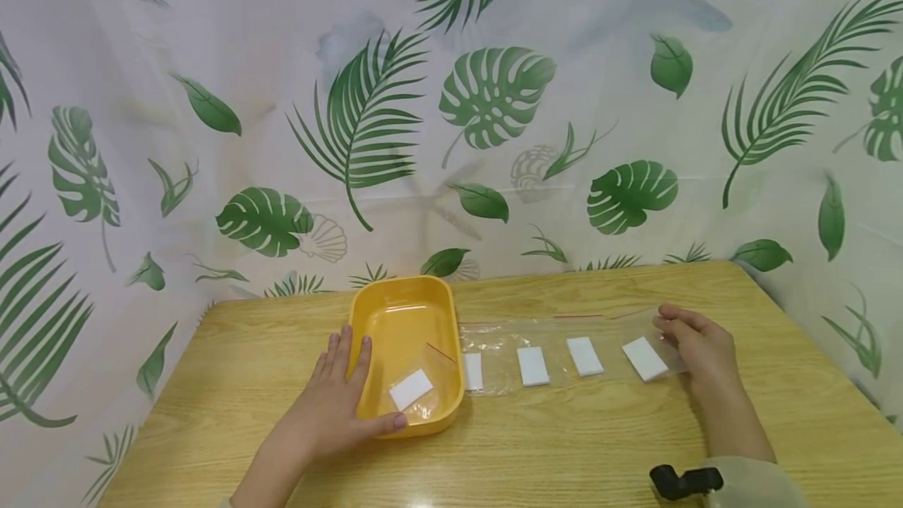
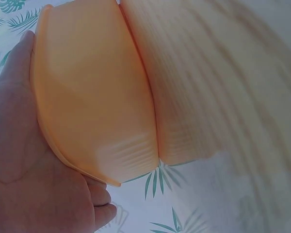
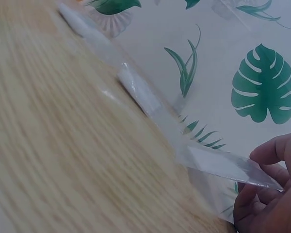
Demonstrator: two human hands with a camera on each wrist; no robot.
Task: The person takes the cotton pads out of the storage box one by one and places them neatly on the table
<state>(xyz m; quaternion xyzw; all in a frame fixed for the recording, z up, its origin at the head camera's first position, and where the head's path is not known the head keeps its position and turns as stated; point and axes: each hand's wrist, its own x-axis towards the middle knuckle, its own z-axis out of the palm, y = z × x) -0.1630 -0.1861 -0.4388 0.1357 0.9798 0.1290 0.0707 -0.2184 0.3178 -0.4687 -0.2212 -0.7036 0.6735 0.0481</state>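
Note:
My left hand (image 1: 335,406) rests against the left and near rim of a yellow plastic tray (image 1: 398,328), its fingers spread. Inside the tray lies a clear zip bag (image 1: 439,363) with a white rectangular piece (image 1: 411,390) in it. At the far right, my right hand (image 1: 708,355) pinches the edge of a clear zip bag (image 3: 223,165) between thumb and fingers. That bag holds a white piece (image 1: 645,359) and is lifted at a tilt off the table in the right wrist view. The left wrist view shows the tray's outer wall (image 2: 97,92) beside the palm.
Between tray and right hand, several clear bags with white pieces (image 1: 532,367) lie in a row on the wooden table (image 1: 550,445). The leftmost white piece (image 1: 473,371) borders the tray's right wall. A leaf-patterned curtain (image 1: 494,179) hangs behind the table.

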